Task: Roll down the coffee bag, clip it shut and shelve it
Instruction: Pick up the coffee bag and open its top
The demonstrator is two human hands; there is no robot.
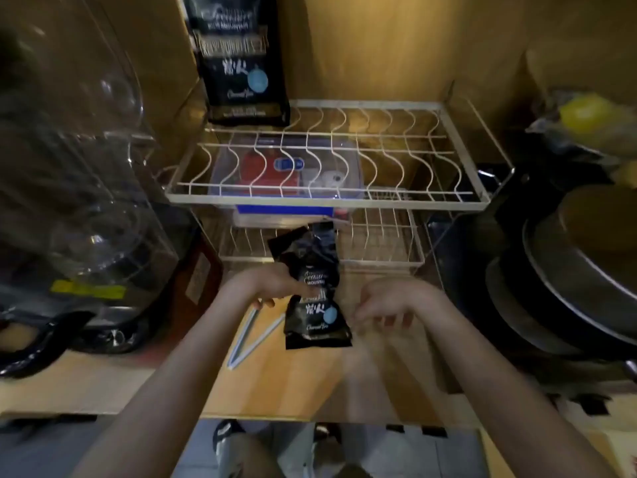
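**A:** Widest thing in shot, the wooden counter [275, 381], running from the near edge back to the wall. Standing on it, the white wire rack [327, 198], two tiers, wavy dividers on top.

**B:** And on the rack's upper tier, back left corner, a second coffee bag [241, 56], upright, dark with a pale blue dot. Under that top tier, a clear plastic box [286, 174] with red and blue items inside.

**A:** Off to the right, stacked dark pans [568, 281]. On the left, clear glassware [86, 132], blurred.

**B:** Now the action. The coffee bag [315, 298] stands on the counter just in front of the rack's lower tier, its top crumpled and unrolled, not clipped.

**A:** Left hand [272, 282] is wrapped round the bag's middle from the left, fingers pressed into the front label.

**B:** Right hand [389, 301] hovers just right of the bag, fingers curled loosely downward, blurred, holding nothing, not touching the bag as far as I can tell.

**A:** And the smallest piece: the white bag clip [255, 334] lies on the counter just left of the bag, splayed into a V, below the left hand.
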